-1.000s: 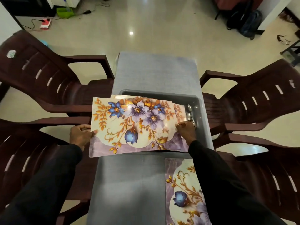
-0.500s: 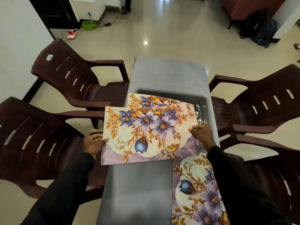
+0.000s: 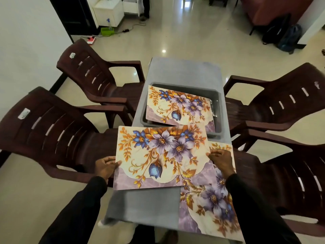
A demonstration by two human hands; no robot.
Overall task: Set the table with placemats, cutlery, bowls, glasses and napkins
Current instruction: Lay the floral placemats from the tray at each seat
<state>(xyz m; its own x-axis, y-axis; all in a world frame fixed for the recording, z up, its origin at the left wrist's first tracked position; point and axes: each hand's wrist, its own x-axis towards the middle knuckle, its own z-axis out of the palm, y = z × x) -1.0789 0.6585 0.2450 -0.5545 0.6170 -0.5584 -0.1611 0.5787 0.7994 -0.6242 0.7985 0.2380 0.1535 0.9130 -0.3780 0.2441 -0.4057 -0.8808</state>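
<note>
I hold a floral placemat [image 3: 161,157] above the near part of the grey table [image 3: 184,71]. My left hand [image 3: 105,167] grips its left edge and my right hand [image 3: 220,160] grips its right edge. A second placemat [image 3: 207,206] lies flat on the table's near right side, partly under the held one. A third placemat [image 3: 177,106] rests tilted on top of the grey tub [image 3: 217,103] in the middle of the table. What lies in the tub is mostly hidden under that mat.
Dark brown plastic chairs stand on both sides: two on the left [image 3: 52,131] [image 3: 91,74] and two on the right [image 3: 284,104] [image 3: 288,182]. Backpacks [image 3: 288,39] and a white cabinet [image 3: 109,11] sit on the floor far behind the table.
I have drawn the held placemat off the tub and toward me, exposing the mat beneath it. The view has tilted up and back.
</note>
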